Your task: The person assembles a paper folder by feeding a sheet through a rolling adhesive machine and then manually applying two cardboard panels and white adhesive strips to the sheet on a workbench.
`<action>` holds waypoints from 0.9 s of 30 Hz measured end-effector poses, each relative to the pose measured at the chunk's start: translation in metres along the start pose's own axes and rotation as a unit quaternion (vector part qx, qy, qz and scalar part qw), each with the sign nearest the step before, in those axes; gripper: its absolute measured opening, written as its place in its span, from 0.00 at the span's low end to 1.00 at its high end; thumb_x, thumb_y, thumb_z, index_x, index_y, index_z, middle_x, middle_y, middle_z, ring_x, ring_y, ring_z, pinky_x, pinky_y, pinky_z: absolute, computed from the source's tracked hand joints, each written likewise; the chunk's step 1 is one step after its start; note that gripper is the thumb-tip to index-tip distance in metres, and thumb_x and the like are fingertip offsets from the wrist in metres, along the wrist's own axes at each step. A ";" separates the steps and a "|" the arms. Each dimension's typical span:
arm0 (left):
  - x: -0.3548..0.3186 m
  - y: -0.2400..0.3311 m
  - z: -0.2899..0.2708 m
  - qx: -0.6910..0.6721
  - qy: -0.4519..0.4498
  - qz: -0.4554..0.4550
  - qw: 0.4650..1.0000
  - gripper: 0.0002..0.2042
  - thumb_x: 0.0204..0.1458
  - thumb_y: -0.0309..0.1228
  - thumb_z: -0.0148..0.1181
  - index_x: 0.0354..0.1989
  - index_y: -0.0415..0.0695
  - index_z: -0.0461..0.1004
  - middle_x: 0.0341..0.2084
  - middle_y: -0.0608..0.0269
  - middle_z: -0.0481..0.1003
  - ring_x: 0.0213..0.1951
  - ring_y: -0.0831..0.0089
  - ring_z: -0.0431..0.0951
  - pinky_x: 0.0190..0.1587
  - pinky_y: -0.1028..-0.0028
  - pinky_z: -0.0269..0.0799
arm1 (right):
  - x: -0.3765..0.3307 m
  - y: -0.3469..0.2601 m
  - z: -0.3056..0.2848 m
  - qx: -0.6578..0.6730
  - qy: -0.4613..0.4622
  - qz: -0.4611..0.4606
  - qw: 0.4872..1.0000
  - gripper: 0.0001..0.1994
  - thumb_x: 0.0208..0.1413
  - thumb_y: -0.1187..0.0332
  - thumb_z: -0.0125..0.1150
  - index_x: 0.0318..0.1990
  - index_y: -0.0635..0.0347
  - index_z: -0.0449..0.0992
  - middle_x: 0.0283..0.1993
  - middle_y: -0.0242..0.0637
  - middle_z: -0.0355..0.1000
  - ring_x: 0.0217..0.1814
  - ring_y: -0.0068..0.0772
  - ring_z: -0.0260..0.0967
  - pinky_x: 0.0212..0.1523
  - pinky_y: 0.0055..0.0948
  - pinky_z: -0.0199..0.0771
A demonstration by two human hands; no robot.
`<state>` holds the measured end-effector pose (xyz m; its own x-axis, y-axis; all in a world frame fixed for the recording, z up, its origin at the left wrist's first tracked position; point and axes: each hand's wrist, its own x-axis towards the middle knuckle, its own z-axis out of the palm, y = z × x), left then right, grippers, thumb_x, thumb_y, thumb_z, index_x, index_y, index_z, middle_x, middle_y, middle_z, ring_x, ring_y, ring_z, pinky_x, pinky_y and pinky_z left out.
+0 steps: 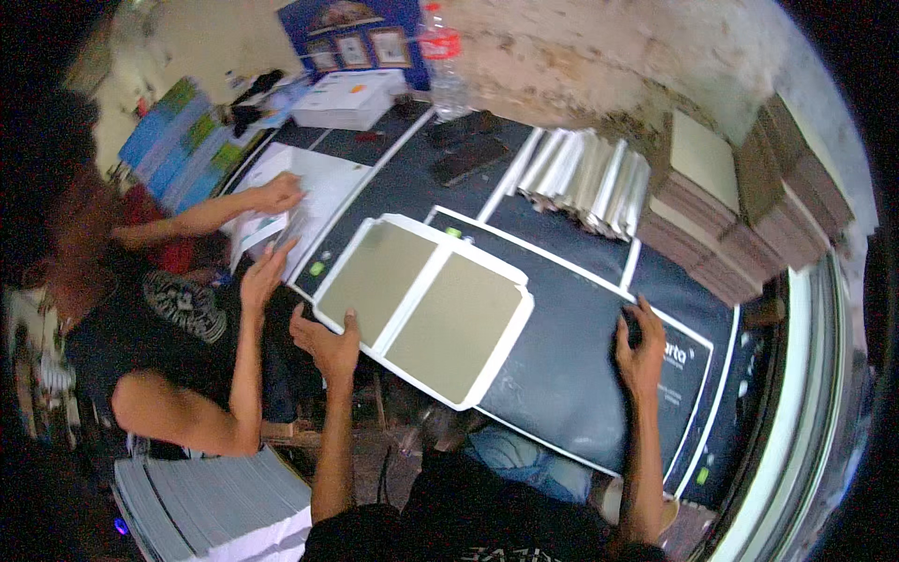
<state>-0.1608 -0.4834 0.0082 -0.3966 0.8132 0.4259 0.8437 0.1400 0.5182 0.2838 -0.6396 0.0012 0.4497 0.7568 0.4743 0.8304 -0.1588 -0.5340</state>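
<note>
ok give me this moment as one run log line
left hand: grips edge of white-bordered book cover | right hand: flat on dark printed sheet | co-worker's hands: on white sheets

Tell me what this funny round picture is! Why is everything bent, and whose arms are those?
A person wears a small camera on the head, looking down. Its wide lens bends straight edges, so the picture looks round.

The two arms coming up from the bottom are that person's own. The left hand grips the edge of a white-bordered cover sheet with two tan board panels. The right hand rests flat on a big black printed sheet with white lines that covers the table.

The other arms on the left belong to a co-worker, whose hands touch white paper sheets.

Farther back lie a bundle of folded silver-grey strips and tall stacks of brown board. A grey paper stack sits at lower left.
</note>
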 end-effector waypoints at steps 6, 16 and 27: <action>-0.049 0.077 0.036 0.054 -0.229 0.201 0.951 0.42 0.62 0.53 0.51 0.73 0.32 0.45 0.73 0.33 0.41 0.75 0.41 0.39 0.73 0.43 0.33 | 0.001 -0.005 0.005 0.032 0.003 0.015 0.999 0.14 0.57 0.69 0.63 0.49 0.63 0.78 0.62 0.51 0.72 0.61 0.56 0.71 0.65 0.45 0.67; -0.034 0.095 0.068 0.085 -0.213 0.215 0.949 0.39 0.65 0.50 0.47 0.74 0.35 0.44 0.74 0.37 0.43 0.76 0.46 0.40 0.73 0.41 0.31 | 0.001 0.000 0.002 0.051 0.021 0.028 0.998 0.13 0.55 0.72 0.64 0.47 0.65 0.79 0.60 0.52 0.74 0.61 0.54 0.72 0.64 0.43 0.68; -0.224 0.306 0.073 -0.461 -0.366 0.437 0.681 0.09 0.62 0.35 0.58 0.34 0.42 0.74 0.25 0.50 0.74 0.30 0.50 0.77 0.35 0.57 0.75 | 0.056 0.070 -0.022 0.460 0.035 0.270 0.845 0.14 0.63 0.58 0.64 0.43 0.60 0.80 0.35 0.33 0.79 0.25 0.19 0.70 0.22 0.17 0.65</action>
<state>0.2125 -0.5815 0.0175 0.6814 0.4698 0.5612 -0.0767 -0.7167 0.6931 0.3744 -0.6228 0.0060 0.7272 0.6864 0.0108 -0.0948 0.1160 -0.9887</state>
